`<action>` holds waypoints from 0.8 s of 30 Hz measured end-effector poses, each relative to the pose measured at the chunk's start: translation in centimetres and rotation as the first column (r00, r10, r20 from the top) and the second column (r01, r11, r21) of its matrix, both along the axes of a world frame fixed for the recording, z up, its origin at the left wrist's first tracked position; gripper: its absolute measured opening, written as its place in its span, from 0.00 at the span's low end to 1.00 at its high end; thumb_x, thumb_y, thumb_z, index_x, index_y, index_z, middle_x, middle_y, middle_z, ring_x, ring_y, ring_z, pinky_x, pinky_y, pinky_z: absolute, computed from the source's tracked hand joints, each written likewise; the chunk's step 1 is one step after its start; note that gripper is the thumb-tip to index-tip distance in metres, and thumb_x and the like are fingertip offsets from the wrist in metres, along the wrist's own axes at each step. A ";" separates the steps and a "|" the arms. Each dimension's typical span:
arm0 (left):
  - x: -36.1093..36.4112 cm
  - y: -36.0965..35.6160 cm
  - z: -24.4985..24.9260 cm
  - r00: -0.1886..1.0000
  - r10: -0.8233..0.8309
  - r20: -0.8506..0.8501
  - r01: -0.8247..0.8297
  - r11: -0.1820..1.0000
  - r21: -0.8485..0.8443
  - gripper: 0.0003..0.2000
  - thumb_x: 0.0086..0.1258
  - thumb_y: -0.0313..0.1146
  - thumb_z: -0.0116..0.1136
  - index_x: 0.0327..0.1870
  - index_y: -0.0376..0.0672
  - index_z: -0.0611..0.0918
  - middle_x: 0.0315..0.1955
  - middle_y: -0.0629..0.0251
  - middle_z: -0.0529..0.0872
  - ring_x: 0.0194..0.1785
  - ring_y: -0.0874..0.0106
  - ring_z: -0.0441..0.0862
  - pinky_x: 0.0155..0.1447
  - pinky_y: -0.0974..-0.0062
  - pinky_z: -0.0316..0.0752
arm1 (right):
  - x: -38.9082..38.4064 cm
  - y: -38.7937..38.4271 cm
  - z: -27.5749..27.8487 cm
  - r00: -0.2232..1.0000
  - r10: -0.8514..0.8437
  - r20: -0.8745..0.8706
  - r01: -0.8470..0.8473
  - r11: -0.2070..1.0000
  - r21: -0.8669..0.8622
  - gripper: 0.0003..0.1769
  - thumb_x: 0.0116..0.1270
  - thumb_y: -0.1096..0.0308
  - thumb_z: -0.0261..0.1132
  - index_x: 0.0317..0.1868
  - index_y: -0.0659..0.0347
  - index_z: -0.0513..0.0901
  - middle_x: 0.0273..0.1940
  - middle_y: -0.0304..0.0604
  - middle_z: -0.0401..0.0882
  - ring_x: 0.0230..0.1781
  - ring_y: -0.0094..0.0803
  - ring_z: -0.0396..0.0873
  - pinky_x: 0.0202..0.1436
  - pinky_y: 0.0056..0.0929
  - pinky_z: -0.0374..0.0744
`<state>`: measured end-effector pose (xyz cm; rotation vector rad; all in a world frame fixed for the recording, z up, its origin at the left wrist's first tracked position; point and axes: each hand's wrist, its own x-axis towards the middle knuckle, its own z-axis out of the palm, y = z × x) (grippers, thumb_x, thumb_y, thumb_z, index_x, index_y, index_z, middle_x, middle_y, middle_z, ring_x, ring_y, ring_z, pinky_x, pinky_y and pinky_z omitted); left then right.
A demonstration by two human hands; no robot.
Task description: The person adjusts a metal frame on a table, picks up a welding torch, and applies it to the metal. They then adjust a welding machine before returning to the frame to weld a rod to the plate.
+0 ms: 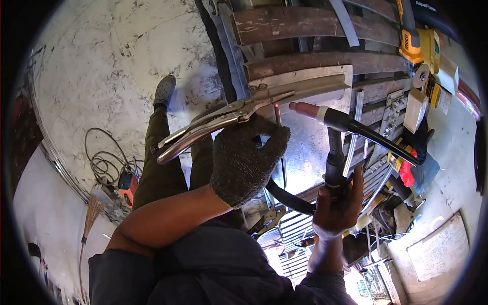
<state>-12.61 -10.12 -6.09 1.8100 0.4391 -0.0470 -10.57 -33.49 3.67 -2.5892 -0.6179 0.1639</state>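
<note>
Torch [334,122] right of centre, right hand [336,216] half open around handle; gloved left hand [244,165] pinches red-tipped rod [278,117]; tip likely calls for clearance.

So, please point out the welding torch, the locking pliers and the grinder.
Welding torch [336,120]: head view, black body.
Locking pliers [180,146]: head view, lower handle.
Grinder [410,41]: head view, orange body.

A workshop, by its slatted metal worktable [376,63]. On it sits an angle grinder [410,46]; over it, a welding torch [335,119].
</note>
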 end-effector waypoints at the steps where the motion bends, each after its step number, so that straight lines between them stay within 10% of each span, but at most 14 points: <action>1: 0.0 0.0 0.0 1.000 -0.001 0.007 0.001 1.000 0.008 0.05 0.75 0.29 0.75 0.48 0.47 0.94 0.40 0.65 0.96 0.36 0.66 0.92 0.40 0.67 0.86 | 0.2 0.2 0.1 1.000 0.011 0.005 -0.011 1.000 -0.007 0.43 0.80 0.75 0.69 0.87 0.81 0.59 0.53 0.57 0.90 0.47 0.33 0.90 0.53 0.25 0.85; 6: 0.0 -0.1 -0.1 1.000 0.010 0.010 -0.010 1.000 0.013 0.04 0.75 0.29 0.75 0.47 0.47 0.94 0.40 0.65 0.96 0.36 0.66 0.92 0.40 0.67 0.86 | -0.9 -1.2 0.0 0.987 -0.111 -0.112 0.120 0.990 0.075 0.44 0.74 0.77 0.75 0.83 0.84 0.63 0.72 0.71 0.82 0.63 0.53 0.92 0.64 0.39 0.91; 12: 0.0 0.0 -0.4 0.999 0.011 0.045 -0.013 0.999 0.042 0.04 0.76 0.31 0.76 0.45 0.43 0.94 0.40 0.63 0.95 0.36 0.65 0.92 0.42 0.68 0.86 | -2.4 -0.1 -0.6 0.942 -0.307 -0.135 0.333 0.906 0.263 0.47 0.83 0.73 0.68 0.92 0.70 0.50 0.43 0.46 0.87 0.27 0.17 0.75 0.29 0.20 0.71; 15: 0.4 0.2 1.3 0.982 0.107 -0.157 -0.143 0.961 -0.239 0.09 0.76 0.36 0.78 0.42 0.39 0.93 0.38 0.62 0.94 0.38 0.70 0.91 0.45 0.70 0.86 | -4.4 -0.8 -1.0 0.877 -0.441 -0.192 0.481 0.803 0.351 0.46 0.84 0.73 0.66 0.92 0.67 0.49 0.36 0.43 0.84 0.21 0.18 0.72 0.23 0.21 0.68; 24: -1.0 1.3 1.6 0.933 -0.058 -0.356 0.025 0.995 -0.097 0.25 0.77 0.49 0.78 0.55 0.31 0.86 0.42 0.51 0.93 0.46 0.63 0.93 0.54 0.64 0.88 | -10.1 -0.4 0.6 0.680 -0.643 -0.353 0.719 0.490 0.493 0.48 0.84 0.72 0.65 0.93 0.66 0.46 0.34 0.42 0.84 0.20 0.19 0.74 0.22 0.20 0.72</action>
